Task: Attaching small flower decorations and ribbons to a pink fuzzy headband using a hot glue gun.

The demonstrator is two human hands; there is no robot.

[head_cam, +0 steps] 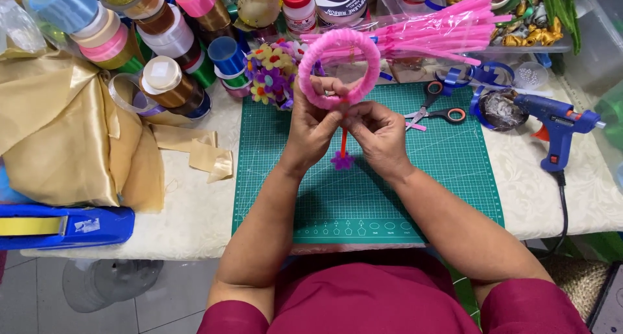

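Note:
A fuzzy pink ring (366, 61) stands upright over the green cutting mat (428, 178). My left hand (315, 123) pinches the ring's lower edge. My right hand (376, 130) grips the same spot from the right side. Below my fingers hangs a thin orange-red stick (343, 141) ending in a small purple flower (341, 159), just above the mat.
Scissors (436, 110) lie on the mat's far right. A blue glue gun (555, 123) rests at the right. Pink pipe cleaners (441, 32), ribbon spools (162, 81), a flower ball (272, 71) and gold fabric (58, 133) crowd the back and left. A blue tape dispenser (65, 227) sits front left.

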